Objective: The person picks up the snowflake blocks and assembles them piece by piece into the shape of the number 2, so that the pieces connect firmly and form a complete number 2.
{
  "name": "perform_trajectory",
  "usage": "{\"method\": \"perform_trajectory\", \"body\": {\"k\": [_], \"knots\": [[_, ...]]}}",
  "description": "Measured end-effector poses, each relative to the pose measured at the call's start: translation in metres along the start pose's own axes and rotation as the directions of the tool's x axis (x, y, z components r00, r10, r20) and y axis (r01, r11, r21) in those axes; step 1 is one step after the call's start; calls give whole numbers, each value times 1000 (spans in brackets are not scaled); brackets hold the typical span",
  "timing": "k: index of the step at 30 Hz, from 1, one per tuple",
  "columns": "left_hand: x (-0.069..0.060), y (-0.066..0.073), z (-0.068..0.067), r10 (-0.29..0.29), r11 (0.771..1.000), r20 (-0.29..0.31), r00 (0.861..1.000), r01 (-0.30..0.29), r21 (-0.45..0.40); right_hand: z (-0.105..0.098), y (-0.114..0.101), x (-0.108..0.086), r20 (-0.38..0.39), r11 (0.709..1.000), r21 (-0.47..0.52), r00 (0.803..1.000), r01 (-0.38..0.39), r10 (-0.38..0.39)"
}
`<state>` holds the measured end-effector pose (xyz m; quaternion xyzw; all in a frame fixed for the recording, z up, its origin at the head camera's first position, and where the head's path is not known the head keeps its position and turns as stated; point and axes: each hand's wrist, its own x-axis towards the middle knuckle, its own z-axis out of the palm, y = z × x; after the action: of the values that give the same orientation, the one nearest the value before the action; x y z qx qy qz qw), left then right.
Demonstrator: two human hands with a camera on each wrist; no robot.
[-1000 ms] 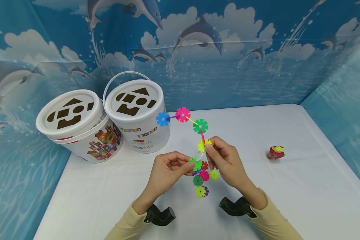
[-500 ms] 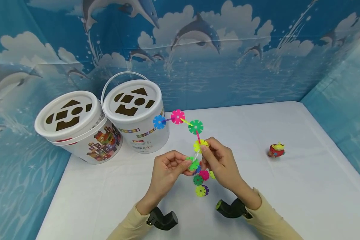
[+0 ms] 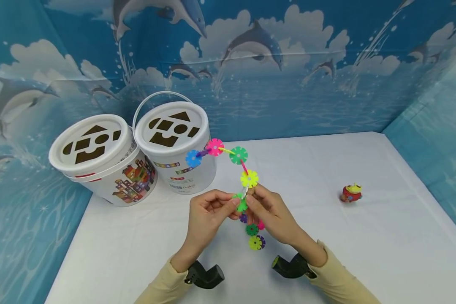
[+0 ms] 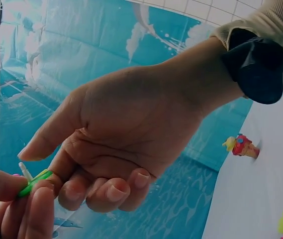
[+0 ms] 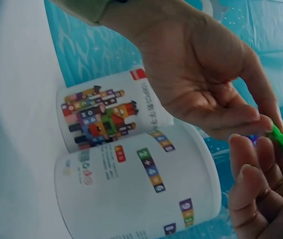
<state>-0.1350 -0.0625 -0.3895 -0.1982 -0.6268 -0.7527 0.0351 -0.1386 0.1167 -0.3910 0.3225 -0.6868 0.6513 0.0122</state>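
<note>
Since the earlier frame, the chain of multicoloured notched plastic discs (image 3: pixel 238 156) has swung leftward, and the right hand (image 3: pixel 276 217) has slid from its yellow disc (image 3: pixel 249 179) down beside the bright green end disc (image 3: pixel 242 205). Held above the white cloth-covered table (image 3: pixel 308 169), that green disc is pinched by the left hand (image 3: pixel 205 219); whether the right finger and thumb pinch anything, I cannot tell. Loose discs (image 3: pixel 255 242) lie below, two lidded white plastic buckets (image 3: pixel 197 173) stand behind to the left, and a small red-and-yellow toy figure (image 3: pixel 351 193) sits well apart to the right.
</note>
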Motion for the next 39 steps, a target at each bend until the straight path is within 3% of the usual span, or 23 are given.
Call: {"method": "perform_trajectory", "body": {"k": [5,12,14,16,18,22,26,28,31,34,39], "knots": [[0,0,0,13,1000,-35,999,-12,17,8,3,1,12,999,14,999,50,-50],[1,-10,1,49,996,-15,999,-47,72,5,6,2,-87,991,-79,989,110,-117],[4,-16,1,17,994,24,1000,-19,104,2,6,3,-112,991,-79,987,105,-114],[8,-25,1,-53,980,70,996,38,194,-3,6,4,-134,992,-71,985,104,-113],[11,-38,0,-135,933,115,984,87,349,-7,6,4,-150,993,-58,983,99,-106],[16,-67,-3,-228,777,134,964,98,622,-13,4,6,-172,995,-46,981,88,-94],[14,-93,-8,-251,655,119,961,78,752,-17,3,7,-189,995,-71,979,64,-77],[12,-104,-11,-268,611,115,957,76,788,-19,3,7,-198,995,-83,978,48,-63],[9,-117,-12,-278,572,121,953,63,818,-21,3,7,-208,996,-82,976,47,-63],[9,-123,-13,-264,560,125,956,47,827,-23,3,8,-216,995,-72,973,63,-78],[9,-122,-14,-273,582,123,954,62,811,-24,4,8,-228,996,-53,970,78,-88]]}}
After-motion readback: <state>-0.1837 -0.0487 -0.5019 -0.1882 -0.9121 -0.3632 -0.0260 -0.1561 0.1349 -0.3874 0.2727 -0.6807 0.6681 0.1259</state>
